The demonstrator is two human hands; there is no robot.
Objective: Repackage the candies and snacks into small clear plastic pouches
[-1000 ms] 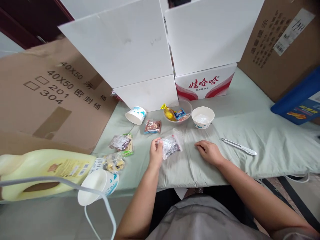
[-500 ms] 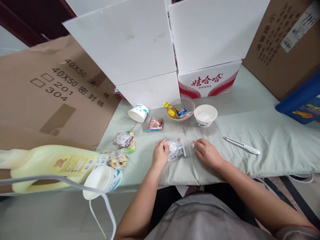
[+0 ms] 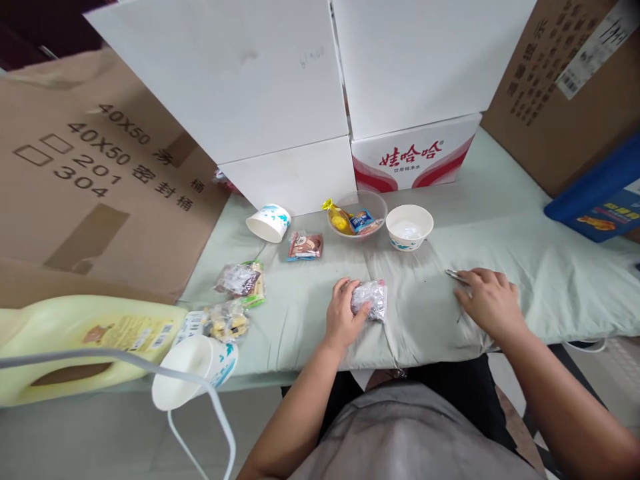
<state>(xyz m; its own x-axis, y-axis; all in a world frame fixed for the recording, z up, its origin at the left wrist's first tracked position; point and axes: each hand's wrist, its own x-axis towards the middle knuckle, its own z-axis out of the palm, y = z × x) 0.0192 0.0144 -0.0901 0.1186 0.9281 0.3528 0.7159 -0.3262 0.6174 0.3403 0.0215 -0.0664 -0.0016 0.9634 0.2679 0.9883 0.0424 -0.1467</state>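
My left hand (image 3: 347, 312) is curled around the left side of a small clear-wrapped packet (image 3: 371, 300), thumb and fingers on its wrapper, at the middle of the cloth-covered table. Off to the right, my right hand (image 3: 489, 299) lies over a slim white pen (image 3: 454, 274), fingers closed down on it. Only the pen's grey tip shows, left of the fingers; the rest is hidden beneath the hand. Ahead of my left hand is a brown snack packet (image 3: 305, 246). Past it, a clear bowl (image 3: 381, 223) holds a yellow-wrapped snack (image 3: 340, 221) and a blue packet (image 3: 361, 221).
A white paper bowl (image 3: 409, 229) stands upright; two more paper bowls (image 3: 267, 224) (image 3: 187, 373) lie tipped. Snack packets (image 3: 240, 280) and a yellow jug (image 3: 90, 340) are at left. White boxes (image 3: 415, 160) and brown cartons (image 3: 115, 193) wall the table; a blue container (image 3: 600, 200) is at right.
My right hand has left the packet's side and moved right onto the pen. My left hand has shifted slightly right with the packet. The view has tilted slightly.
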